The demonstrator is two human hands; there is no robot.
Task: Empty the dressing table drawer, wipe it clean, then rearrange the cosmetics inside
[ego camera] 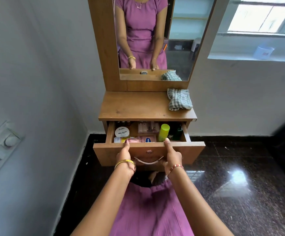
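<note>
Both hands, left hand (125, 153) and right hand (172, 155), grip the drawer (107, 151) front, fingers curled beneath, its long axis left-right.

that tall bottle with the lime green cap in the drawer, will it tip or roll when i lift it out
The bottle stands upright and looks tall and narrow, so a nudge would probably tip it against the dark bottles beside it. It looks round, so once on its side it would likely roll. The smooth cap may be slippery; gripping lower down seems safer.
</note>
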